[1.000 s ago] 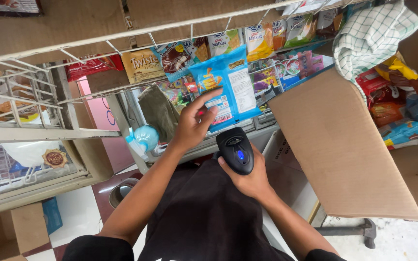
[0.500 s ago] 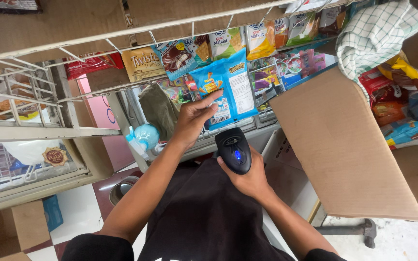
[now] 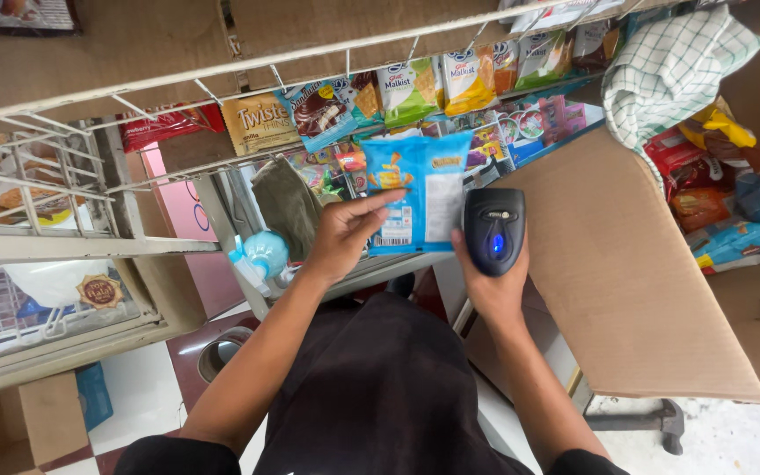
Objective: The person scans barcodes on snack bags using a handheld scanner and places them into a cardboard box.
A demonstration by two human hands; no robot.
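Lately my right hand has swung the black barcode scanner up from below the packet to just beside it at frame centre, its blue light showing — so scanner and packet now sit level, nearly touching. That hand is wrapped around the scanner's grip. My left hand pinches the blue snack packet by its left edge, printed back turned toward me; the packet has straightened from its tilt. One scanner, one held packet. Further off, right of frame, one open cardboard box with a checked cloth over it; along the top, a wire rack of hanging snack packs — too many overlapping to count.
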